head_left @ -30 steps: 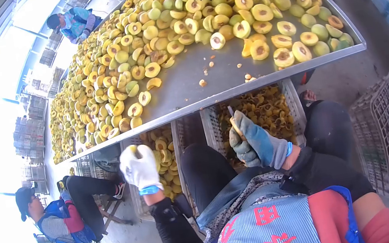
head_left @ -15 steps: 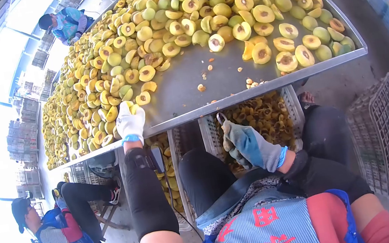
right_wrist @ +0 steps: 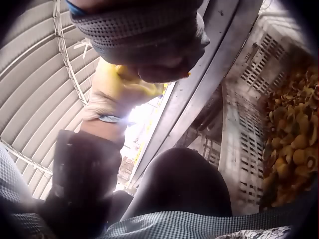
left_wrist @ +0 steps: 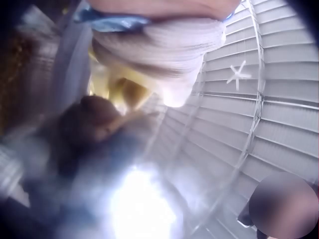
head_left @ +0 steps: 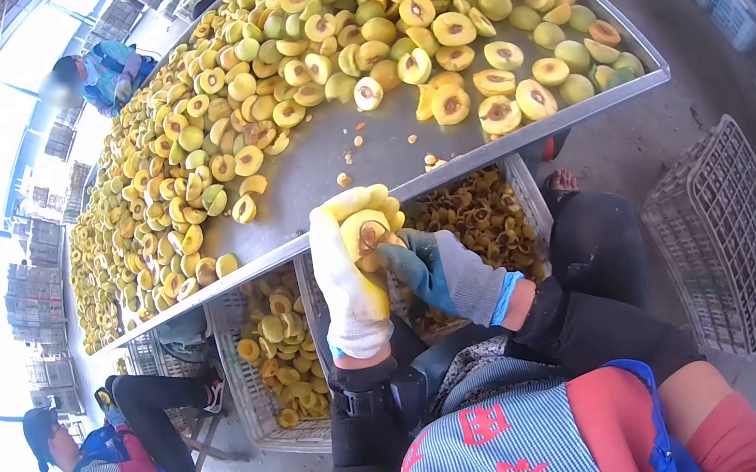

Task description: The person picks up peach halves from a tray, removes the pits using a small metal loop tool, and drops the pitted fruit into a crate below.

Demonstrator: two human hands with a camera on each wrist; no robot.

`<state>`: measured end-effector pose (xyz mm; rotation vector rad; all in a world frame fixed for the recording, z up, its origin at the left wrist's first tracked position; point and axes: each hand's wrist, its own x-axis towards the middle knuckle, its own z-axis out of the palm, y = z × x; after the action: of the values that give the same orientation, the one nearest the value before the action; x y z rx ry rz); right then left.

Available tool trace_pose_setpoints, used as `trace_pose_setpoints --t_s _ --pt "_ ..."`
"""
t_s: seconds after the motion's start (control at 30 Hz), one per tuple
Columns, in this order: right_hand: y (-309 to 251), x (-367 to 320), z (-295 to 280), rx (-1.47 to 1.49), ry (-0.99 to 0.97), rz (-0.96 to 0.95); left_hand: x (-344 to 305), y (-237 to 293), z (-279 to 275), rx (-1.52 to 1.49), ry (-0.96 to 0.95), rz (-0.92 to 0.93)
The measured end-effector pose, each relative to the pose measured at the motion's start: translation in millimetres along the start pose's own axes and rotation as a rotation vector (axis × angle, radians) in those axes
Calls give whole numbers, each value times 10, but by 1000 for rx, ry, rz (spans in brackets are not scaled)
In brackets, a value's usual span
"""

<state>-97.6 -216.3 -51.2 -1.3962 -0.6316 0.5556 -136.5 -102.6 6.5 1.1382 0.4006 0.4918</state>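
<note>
In the head view, my left hand (head_left: 342, 271), in a white glove with yellow-stained fingers, holds a yellow peach half (head_left: 364, 232) with its brown centre facing up. My right hand (head_left: 451, 269), in a grey and blue glove, is curled with its thumb and fingertips right at the cut face. The small tool with a metal loop that it gripped earlier is hidden behind the glove and fruit. Both hands meet just off the front edge of the metal table (head_left: 293, 190). In the right wrist view, the right glove (right_wrist: 149, 45) overlaps the yellow-stained left glove (right_wrist: 112, 89).
Many peach halves (head_left: 257, 83) are heaped across the table. Below its edge stand a crate (head_left: 235, 379) of peach halves and a crate (head_left: 529, 199) of brownish scraps. An upended crate (head_left: 734, 232) stands at the right. Another person (head_left: 117, 451) sits at the left.
My left hand reached from over the left crate to fruit at the table's edge, then came back right with a peach half. My right hand has risen slightly to meet it.
</note>
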Motion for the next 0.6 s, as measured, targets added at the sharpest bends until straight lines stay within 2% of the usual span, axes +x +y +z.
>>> trace_pose_setpoints --t_s 0.07,0.17,0.27,0.47,0.6 --pt "-92 -24 -78 -24 -23 51 5 -53 -8 -122 -10 -41" --pt "35 -40 -16 103 -20 70 -19 -54 128 -80 98 -33" --pt "28 -52 -36 90 -17 68 -48 -88 172 -31 118 -5" --pt "-231 -49 -148 -259 -112 235 -57 -123 30 52 71 1" --pt "105 -93 74 185 -83 178 -55 -167 41 50 131 13"
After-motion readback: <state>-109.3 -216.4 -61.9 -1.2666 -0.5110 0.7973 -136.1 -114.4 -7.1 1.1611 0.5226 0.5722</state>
